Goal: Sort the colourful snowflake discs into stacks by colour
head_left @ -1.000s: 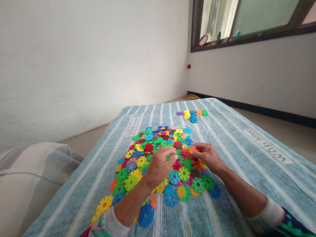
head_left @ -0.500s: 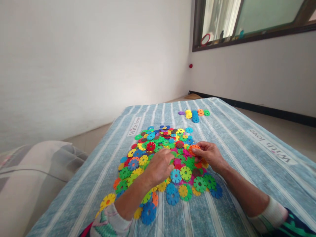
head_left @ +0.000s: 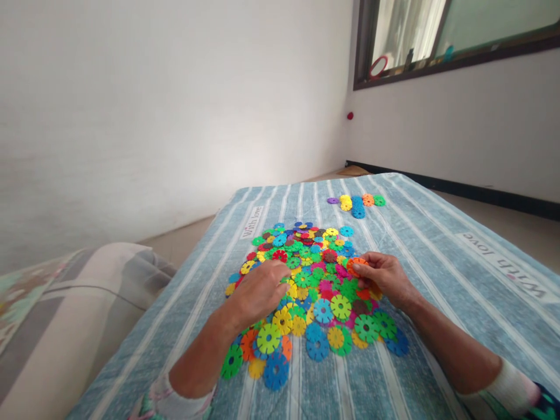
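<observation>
A wide pile of notched plastic discs [head_left: 340, 307] in many colours is spread on a striped cloth. My right hand [head_left: 388, 278], at the pile's right side, pinches an orange notched disc [head_left: 357, 266] between thumb and fingers. Over the left part of the pile is my left hand [head_left: 261, 290], its fingers curled downward and pressed together. The back of that hand hides its fingertips, so whatever they hold cannot be seen. A red disc [head_left: 280, 256] lies just beyond its knuckles, and a yellow-green disc [head_left: 268, 338] lies nearer to me.
Toward the far edge of the striped cloth [head_left: 210, 256], several discs form small groups, with blue ones [head_left: 357, 207] in the middle. A grey and white draped fabric [head_left: 109, 280] stands at the left. Behind are a white wall and a window with a red-rimmed mirror [head_left: 378, 66] on its sill.
My left hand has moved left across the pile, uncovering yellow discs near its middle. My right hand keeps its hold on the orange disc. The whole view has shifted slightly.
</observation>
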`<move>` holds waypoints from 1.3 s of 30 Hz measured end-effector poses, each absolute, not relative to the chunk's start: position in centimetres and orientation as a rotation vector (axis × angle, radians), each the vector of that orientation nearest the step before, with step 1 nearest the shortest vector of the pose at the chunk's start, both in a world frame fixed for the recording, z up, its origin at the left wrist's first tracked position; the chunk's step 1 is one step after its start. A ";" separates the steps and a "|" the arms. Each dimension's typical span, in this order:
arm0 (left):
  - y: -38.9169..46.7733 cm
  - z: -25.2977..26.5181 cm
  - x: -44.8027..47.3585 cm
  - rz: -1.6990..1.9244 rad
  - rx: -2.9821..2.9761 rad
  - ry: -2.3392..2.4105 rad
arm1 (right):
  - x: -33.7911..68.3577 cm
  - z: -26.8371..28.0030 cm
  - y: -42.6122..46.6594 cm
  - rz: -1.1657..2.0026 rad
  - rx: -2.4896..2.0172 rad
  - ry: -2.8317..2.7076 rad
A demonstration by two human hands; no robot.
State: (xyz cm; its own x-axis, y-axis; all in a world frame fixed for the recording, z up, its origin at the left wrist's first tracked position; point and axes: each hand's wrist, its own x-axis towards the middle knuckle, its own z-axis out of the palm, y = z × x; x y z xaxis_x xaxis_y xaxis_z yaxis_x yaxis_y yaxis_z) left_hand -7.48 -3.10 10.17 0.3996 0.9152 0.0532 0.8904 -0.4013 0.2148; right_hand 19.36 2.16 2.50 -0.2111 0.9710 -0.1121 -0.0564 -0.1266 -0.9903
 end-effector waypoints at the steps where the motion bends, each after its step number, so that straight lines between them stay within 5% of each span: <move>1: -3.7 10.4 -7.9 0.234 2.478 1.661 | 19.4 2.4 2.2 1.482 -1.137 -1.247; 14: -11.2 9.1 -11.0 -0.027 2.166 1.920 | 19.6 1.9 2.1 1.477 -1.143 -1.255; 39: -10.3 8.5 -11.8 0.164 2.109 1.936 | 19.5 2.1 1.9 1.464 -1.136 -1.267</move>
